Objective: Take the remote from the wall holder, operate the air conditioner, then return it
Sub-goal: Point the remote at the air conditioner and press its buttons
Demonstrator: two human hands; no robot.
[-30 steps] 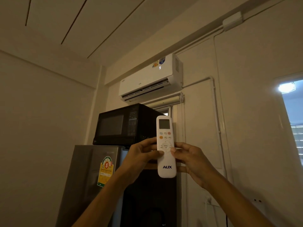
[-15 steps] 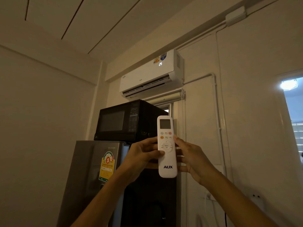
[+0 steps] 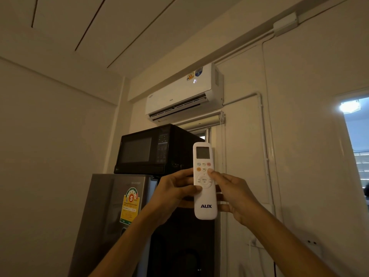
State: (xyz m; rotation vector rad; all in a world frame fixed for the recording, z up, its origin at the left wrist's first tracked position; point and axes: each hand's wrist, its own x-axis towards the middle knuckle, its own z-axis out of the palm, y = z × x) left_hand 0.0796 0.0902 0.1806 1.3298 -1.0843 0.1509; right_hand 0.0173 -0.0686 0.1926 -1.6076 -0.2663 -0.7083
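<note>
A white AUX remote (image 3: 205, 198) stands upright in front of me, screen at the top. My left hand (image 3: 175, 193) grips its left side, thumb lying across the lower round pad. My right hand (image 3: 233, 193) holds the right side, and its thumb tip rests on a button in the second row at the right. High on the wall hangs the white air conditioner (image 3: 183, 92), its flap open and a lit digit on its front. The wall holder is not in view.
A black microwave (image 3: 151, 150) sits on a grey fridge (image 3: 113, 216) just behind my hands, with a dark cabinet (image 3: 179, 246) below. White pipes (image 3: 263, 146) run down the wall. A bright window (image 3: 357, 140) is at the right.
My right thumb has slid up from the round pad to a button in the second row. The lit digit on the air conditioner looks different. The view has tilted down a little.
</note>
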